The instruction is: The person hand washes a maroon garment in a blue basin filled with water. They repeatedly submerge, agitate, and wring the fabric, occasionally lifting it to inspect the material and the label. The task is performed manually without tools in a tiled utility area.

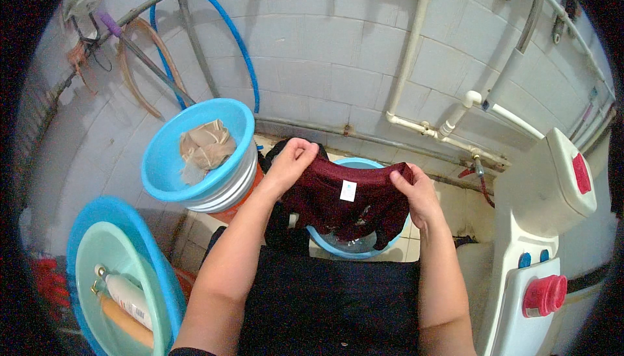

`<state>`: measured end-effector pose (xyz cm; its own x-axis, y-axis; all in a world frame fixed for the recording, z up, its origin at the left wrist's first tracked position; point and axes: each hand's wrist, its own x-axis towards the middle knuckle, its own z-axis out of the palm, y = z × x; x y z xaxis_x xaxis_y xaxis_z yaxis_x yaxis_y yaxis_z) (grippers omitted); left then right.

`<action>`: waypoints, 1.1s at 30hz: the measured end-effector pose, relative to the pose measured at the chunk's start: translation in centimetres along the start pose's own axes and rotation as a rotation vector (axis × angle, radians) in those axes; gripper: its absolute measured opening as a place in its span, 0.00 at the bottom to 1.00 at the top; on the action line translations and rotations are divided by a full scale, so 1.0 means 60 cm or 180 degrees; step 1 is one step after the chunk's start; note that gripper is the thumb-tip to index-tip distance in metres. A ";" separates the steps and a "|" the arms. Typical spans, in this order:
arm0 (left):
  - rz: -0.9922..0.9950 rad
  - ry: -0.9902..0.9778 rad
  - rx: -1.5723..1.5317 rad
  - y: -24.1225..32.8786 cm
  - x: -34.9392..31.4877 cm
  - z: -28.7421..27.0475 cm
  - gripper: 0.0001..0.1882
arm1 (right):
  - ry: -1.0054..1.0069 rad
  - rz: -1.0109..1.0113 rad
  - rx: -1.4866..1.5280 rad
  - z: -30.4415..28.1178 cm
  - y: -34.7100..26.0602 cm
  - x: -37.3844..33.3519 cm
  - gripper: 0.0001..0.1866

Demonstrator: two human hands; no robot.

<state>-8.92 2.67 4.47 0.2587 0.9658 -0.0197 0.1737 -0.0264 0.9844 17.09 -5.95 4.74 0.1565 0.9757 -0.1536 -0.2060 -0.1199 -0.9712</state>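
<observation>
A dark maroon garment (325,190) with a white label hangs stretched between my two hands. My left hand (292,166) pinches its upper left edge. At the upper right edge my right hand (418,193) grips the cloth, thumb on top. Below the garment stands a light blue basin (354,252), partly covered by it, with what looks like water inside. White foam-like patches show on the lower part of the cloth. Black fabric lies to the left of the garment and across my lap.
Stacked basins (195,190) at left hold a beige cloth (207,145). Nearer, a green basin (97,245) inside a blue one (81,226) holds bottles (127,297). A toilet (539,187) with a red jar (545,295) on its lid stands right. Pipes and a blue hose (227,24) line the tiled wall.
</observation>
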 end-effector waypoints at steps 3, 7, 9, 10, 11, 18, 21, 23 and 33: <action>0.0478 -0.0162 0.0614 -0.014 0.001 -0.003 0.21 | 0.0055 -0.0106 -0.0489 0.014 -0.007 -0.008 0.17; 0.0218 -0.0357 0.0799 -0.018 0.004 -0.014 0.15 | 0.0244 -0.0117 -0.0541 0.013 0.004 0.000 0.14; 0.0246 -0.0332 0.0411 -0.025 0.005 -0.013 0.10 | 0.0355 -0.0145 -0.0487 0.010 0.007 0.002 0.12; 0.0206 -0.0354 0.0240 -0.025 0.005 -0.014 0.10 | 0.0389 -0.0142 -0.0470 0.007 0.008 0.004 0.11; 0.0166 -0.0380 0.0067 -0.024 0.004 -0.014 0.10 | 0.0427 -0.0138 -0.0453 0.005 0.011 0.006 0.10; -0.0389 -0.0805 -0.0760 0.000 -0.012 0.001 0.10 | 0.0360 -0.0073 0.0119 0.005 0.029 0.015 0.07; -0.0322 -0.0858 -0.0743 -0.007 -0.013 0.007 0.10 | 0.0391 -0.0044 -0.0042 0.009 0.034 0.016 0.07; -0.0144 -0.0839 -0.0790 -0.019 -0.009 0.009 0.10 | 0.0378 -0.0048 0.0078 0.015 0.028 0.013 0.07; 0.0458 0.0225 0.1167 -0.056 0.011 0.008 0.15 | 0.0066 -0.0844 -0.0652 0.013 0.032 0.018 0.08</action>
<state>-8.90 3.26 1.05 0.2412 0.9605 0.1386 0.4713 -0.2408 0.8485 16.12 -4.96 2.82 0.1987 0.9741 0.1076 0.0426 0.1011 -0.9940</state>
